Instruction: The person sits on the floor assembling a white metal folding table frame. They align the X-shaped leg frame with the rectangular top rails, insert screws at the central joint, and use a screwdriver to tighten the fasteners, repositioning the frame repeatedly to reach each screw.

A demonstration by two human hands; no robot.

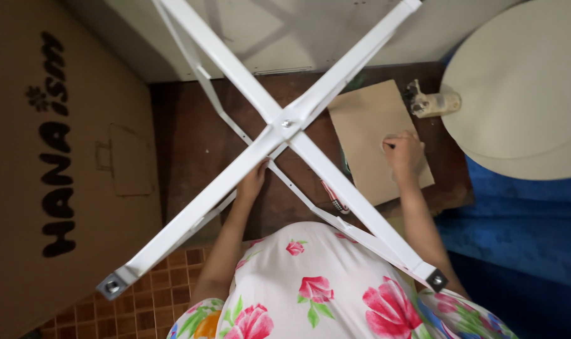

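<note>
So we've got this white crossed metal frame (285,125) standing in front of us, bolted at the middle. Our left hand (253,182) is wrapped around one of its bars just below the crossing. Our right hand (403,152) is curled shut, pressing down on a flat piece of brown cardboard (373,125) on the dark floor, beside a round beige tabletop (524,81).

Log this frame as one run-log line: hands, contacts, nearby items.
left hand: on white crossed frame | right hand: fingers curled on brown cardboard piece, held item unclear | nearby: round board, large cardboard box
</note>
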